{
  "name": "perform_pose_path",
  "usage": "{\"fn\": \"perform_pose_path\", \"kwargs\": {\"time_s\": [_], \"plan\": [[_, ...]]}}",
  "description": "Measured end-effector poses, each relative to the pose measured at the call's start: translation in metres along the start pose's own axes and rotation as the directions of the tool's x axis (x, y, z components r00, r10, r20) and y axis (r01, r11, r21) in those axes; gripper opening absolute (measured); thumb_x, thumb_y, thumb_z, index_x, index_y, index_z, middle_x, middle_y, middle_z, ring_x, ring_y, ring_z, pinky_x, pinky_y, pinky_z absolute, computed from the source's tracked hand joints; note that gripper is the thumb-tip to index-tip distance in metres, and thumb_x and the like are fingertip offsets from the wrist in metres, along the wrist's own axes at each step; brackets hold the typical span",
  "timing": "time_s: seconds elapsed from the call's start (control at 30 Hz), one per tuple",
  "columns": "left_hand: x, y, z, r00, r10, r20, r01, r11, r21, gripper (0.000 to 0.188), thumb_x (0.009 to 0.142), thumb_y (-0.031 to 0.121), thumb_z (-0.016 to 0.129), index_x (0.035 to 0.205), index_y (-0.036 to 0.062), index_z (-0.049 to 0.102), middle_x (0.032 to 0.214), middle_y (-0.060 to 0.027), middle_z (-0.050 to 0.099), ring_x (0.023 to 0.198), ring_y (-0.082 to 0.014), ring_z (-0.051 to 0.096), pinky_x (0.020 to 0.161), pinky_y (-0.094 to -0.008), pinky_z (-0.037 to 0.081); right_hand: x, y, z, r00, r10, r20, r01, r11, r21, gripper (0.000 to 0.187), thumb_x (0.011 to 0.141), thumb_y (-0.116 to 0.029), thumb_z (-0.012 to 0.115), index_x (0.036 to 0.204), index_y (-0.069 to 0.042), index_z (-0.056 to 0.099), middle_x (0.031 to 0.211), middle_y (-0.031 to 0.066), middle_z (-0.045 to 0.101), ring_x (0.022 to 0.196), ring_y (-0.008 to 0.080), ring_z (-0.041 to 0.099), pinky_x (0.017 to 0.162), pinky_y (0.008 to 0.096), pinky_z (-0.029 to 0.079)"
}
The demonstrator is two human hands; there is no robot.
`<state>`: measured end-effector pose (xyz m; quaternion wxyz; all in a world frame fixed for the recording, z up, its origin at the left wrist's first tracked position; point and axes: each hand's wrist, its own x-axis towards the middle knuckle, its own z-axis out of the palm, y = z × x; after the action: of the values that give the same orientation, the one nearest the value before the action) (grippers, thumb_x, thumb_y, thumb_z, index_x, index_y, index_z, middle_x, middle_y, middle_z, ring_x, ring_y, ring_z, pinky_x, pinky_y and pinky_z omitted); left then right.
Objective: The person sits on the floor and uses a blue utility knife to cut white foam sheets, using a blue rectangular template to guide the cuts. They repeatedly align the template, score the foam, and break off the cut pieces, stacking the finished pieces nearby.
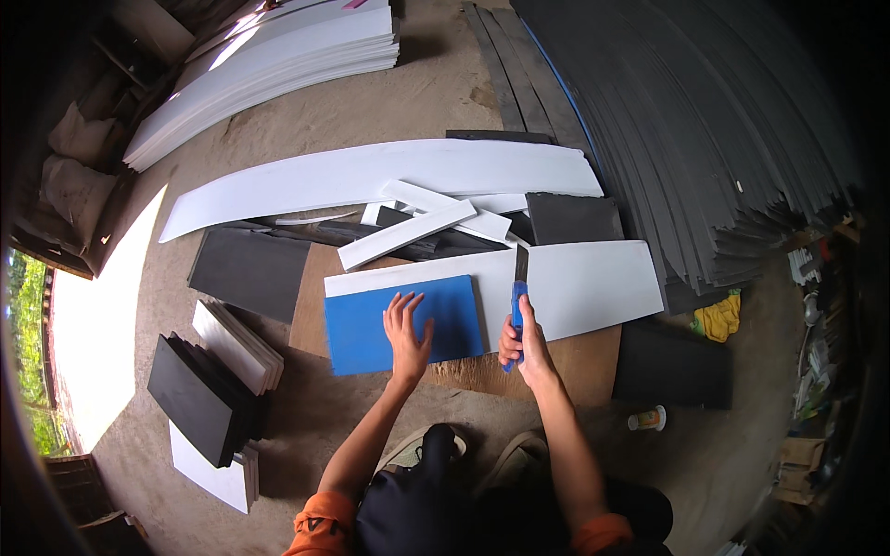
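My left hand (406,335) rests with fingers spread over a blue rectangular foam sheet (357,324). In my right hand (527,347) is a utility knife (518,301) with a blue handle, its blade pointing up and away from me. The blue sheet lies on a longer white foam sheet (593,287), covering its left near part. Beneath both, a brown wooden board (579,366) shows along the near side. The knife is just right of the blue sheet, above the white one; whether its blade touches the white sheet I cannot tell.
White strips (408,234) lie crossed beyond the sheets, before a long white sheet (371,171). Cut black pieces (199,394) and white pieces (236,347) are stacked at left. Large dark sheets (667,120) fill the far right. A yellow cloth (718,318) and small cup (647,419) lie right.
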<state>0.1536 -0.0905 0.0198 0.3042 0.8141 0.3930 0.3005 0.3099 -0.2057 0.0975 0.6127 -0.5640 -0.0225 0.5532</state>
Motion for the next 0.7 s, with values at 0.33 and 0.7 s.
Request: {"fn": "perform_pose_path", "kwargs": {"time_s": [0.33,0.7], "plan": [[0.037,0.055,-0.056,0.96,-0.14,0.243,0.277,0.601,-0.75,0.023,0.082,0.014,0.056,0.102,0.0023,0.055,0.094,-0.0072,0.059,0.092,-0.0139,0.052,0.083,-0.0274,0.04,-0.028,0.005,0.043,0.99,-0.142,0.0,0.135,0.941,-0.309,0.051,0.085,-0.049,0.042,0.054,-0.009,0.036,0.039,-0.0036,0.029,0.03,0.0062,0.029,0.03,0.0219,0.028],[0.059,0.112,-0.086,0.937,-0.083,0.34,0.331,0.524,-0.785,0.012,0.074,0.011,0.067,0.075,0.0036,0.057,0.076,-0.002,0.059,0.07,-0.0065,0.051,0.068,-0.0221,0.042,-0.069,0.005,0.058,0.973,-0.216,0.077,0.227,0.876,-0.426,0.045,0.084,-0.044,0.047,0.058,-0.009,0.038,0.042,-0.004,0.032,0.033,0.0057,0.032,0.033,0.0224,0.031]]}}
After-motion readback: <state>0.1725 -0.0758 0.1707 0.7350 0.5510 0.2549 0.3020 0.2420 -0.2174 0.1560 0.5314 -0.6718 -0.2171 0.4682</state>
